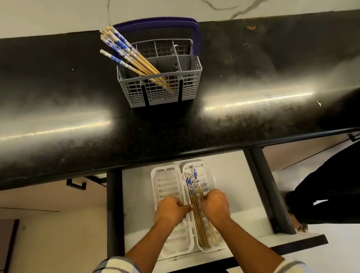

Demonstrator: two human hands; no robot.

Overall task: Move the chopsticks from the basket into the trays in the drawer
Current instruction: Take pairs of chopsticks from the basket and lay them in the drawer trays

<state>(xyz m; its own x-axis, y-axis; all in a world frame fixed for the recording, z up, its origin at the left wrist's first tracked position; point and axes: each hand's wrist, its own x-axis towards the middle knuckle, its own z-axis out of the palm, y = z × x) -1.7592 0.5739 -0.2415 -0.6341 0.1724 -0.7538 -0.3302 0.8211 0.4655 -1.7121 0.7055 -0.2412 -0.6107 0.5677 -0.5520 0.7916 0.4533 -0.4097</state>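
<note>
A grey plastic basket [162,89] with a blue handle stands on the black counter. Several chopsticks [126,53] with blue-and-white tops lean out of its left compartment. Below, in the open drawer, two white slotted trays lie side by side. The left tray [167,182] holds nothing. The right tray [209,177] holds several chopsticks [197,223] laid lengthwise. My left hand [171,211] is curled over the left tray, fingertips touching those chopsticks. My right hand [215,206] is closed around one chopstick [197,180] over the right tray.
The black counter [62,126] overhangs the drawer's back. The white drawer floor [235,186] lies between dark side rails. A person in dark clothing [335,186] stands at the right. Marble wall runs behind the counter.
</note>
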